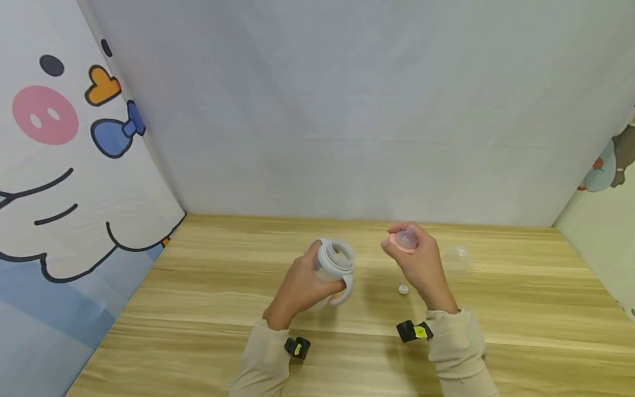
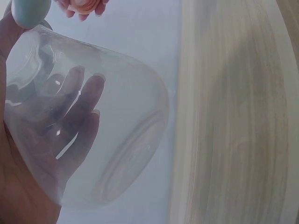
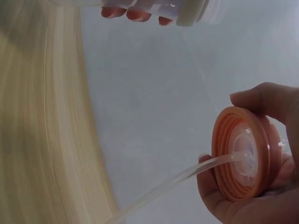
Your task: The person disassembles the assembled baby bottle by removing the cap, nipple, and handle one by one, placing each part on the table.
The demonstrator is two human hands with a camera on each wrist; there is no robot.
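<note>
Left hand (image 1: 301, 284): curled round the clear bottle (image 1: 324, 271), fingers visible through the wall in the left wrist view.
Bottle: in the left hand's grip, above the bench (image 1: 223, 275), right of the palm; mouth uncovered, pale handle (image 1: 346, 291) on the near right side.
Right hand (image 1: 421, 267): pinching the orange collar (image 3: 260, 135) between thumb and fingers, well apart from the bottle.
Collar: at the far left end of the right hand; teat (image 1: 408, 238) upward, threaded underside plain only in the right wrist view.
Straw (image 3: 180, 176): out from the collar's underside, cut off at the bottom edge.
White weight (image 1: 403, 289): near side of the collar, left of the right wrist; cannot tell whether touching the bench.
Clear cover (image 1: 457, 260): on the bench, right of the right hand; outline faint.
Hidden: bottle base, largely behind the left hand in the head view.
</note>
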